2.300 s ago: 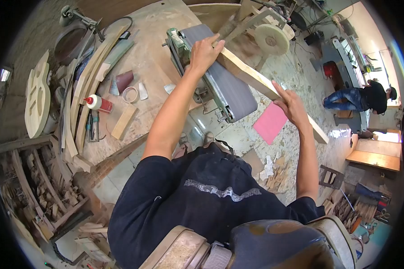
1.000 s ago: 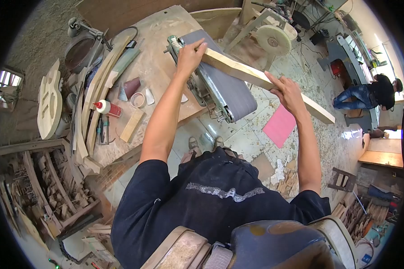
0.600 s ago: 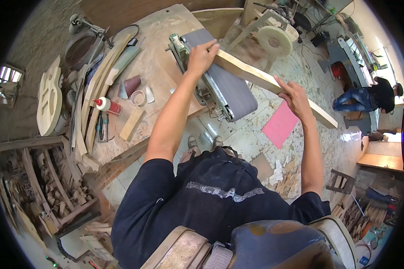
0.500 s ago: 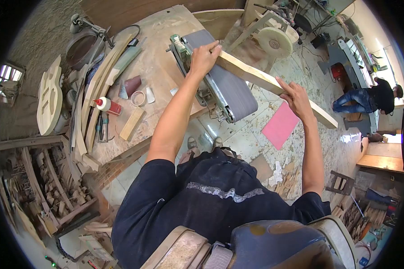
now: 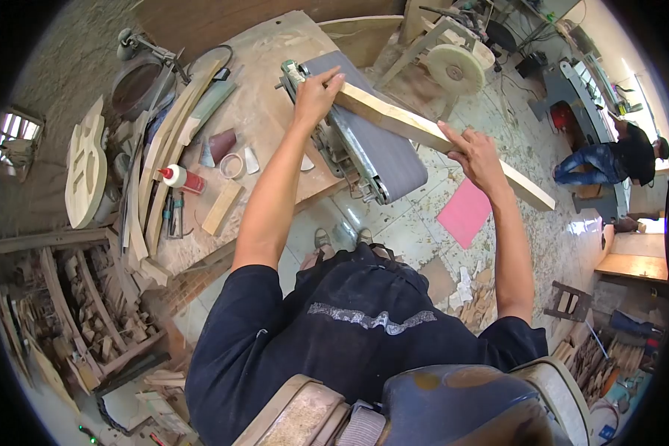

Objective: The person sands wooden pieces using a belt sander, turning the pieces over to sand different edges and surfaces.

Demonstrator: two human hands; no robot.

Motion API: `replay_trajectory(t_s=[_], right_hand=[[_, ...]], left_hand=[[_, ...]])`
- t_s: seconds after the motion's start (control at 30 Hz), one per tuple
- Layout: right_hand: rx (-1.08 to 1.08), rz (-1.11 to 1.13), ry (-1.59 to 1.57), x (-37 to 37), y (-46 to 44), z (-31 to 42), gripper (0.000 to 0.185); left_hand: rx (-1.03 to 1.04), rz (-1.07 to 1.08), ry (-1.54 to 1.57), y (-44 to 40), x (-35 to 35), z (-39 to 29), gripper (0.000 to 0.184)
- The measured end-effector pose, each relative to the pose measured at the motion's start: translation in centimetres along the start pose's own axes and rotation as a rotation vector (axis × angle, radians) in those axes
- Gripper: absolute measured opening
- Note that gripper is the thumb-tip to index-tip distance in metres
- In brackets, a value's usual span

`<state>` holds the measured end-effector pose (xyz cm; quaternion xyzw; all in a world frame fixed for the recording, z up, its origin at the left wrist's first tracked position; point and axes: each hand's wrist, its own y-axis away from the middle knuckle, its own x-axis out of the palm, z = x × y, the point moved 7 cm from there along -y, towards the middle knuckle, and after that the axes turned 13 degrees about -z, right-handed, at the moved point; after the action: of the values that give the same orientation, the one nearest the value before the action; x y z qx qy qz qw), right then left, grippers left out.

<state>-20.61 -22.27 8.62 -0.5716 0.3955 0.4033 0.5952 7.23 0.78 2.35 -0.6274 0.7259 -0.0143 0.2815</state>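
Observation:
A long pale wooden bar (image 5: pixel 401 123) lies across the grey belt of a belt sander (image 5: pixel 379 145), slanting down to the right. At its left end my left hand (image 5: pixel 316 95) grips it, fingers wrapped round the tip. Farther along, my right hand (image 5: pixel 477 154) is closed on the bar's right half, with the free end reaching past it over the floor. The sander stands at the edge of a dusty workbench (image 5: pixel 271 74). How firmly the bar touches the belt I cannot tell.
On the bench lie a red glue bottle (image 5: pixel 183 179), a tape roll (image 5: pixel 231 166), a small wood block (image 5: pixel 223 209) and curved wooden strips (image 5: pixel 172 123). A pink sheet (image 5: pixel 465 214) lies on the littered floor. A person (image 5: pixel 609 160) stands by a machine at the right.
Both hands and the wooden bar have shifted a little to the left across the sander belt. The right hand has also slid slightly toward the belt.

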Motion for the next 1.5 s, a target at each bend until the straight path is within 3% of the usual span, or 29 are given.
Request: replay_trajectory(t_s=[0.3, 0.4, 0.7, 0.8, 1.0, 1.5], right_hand=[[0.039, -0.005, -0.011, -0.4, 1.6, -1.6, 0.073], [0.032, -0.010, -0.002, -0.3, 1.4, -1.4, 0.073], [0.034, 0.027, -0.020, 0.0, 0.5, 1.8, 0.070], [0.041, 0.042, -0.017, -0.5, 0.8, 2.8, 0.071], [0.074, 0.073, -0.047, -1.2, 2.2, 3.2, 0.074], [0.027, 0.020, -0.088, -2.3, 3.6, 5.0, 0.081]], left_hand=[[0.032, 0.061, 0.040, 0.1, 2.2, -1.7, 0.046], [-0.069, 0.112, 0.033, 0.3, 1.9, -1.6, 0.047], [0.003, 0.036, -0.099, -2.0, 0.8, 1.5, 0.065], [0.017, 0.194, -0.051, -2.7, 1.6, 1.5, 0.066], [-0.001, 0.308, -0.095, -3.0, 3.2, 0.2, 0.063], [0.073, 0.375, -0.059, -3.1, 5.3, -1.1, 0.063]])
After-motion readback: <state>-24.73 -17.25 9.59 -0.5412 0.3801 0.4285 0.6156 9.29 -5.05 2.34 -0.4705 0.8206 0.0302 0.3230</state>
